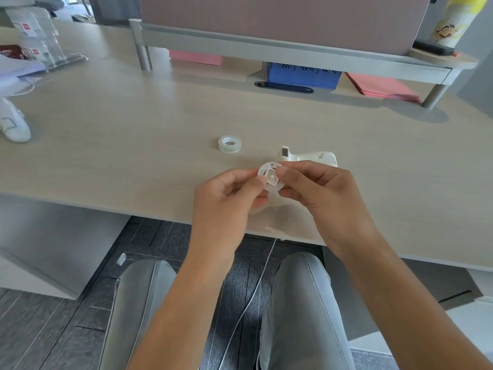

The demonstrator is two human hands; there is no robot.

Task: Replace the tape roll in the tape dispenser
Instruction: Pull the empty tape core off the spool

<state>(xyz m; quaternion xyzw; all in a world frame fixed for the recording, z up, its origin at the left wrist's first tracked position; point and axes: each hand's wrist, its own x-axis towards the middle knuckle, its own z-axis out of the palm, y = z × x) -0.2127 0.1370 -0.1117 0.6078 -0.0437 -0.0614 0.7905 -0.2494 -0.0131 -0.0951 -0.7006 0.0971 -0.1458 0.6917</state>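
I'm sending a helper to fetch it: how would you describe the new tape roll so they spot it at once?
On the pale wooden desk, look just beyond the person's two hands, left of the white tape dispenser. The tape roll lies flat there alone, a small clear ring with a white core, touched by neither hand.
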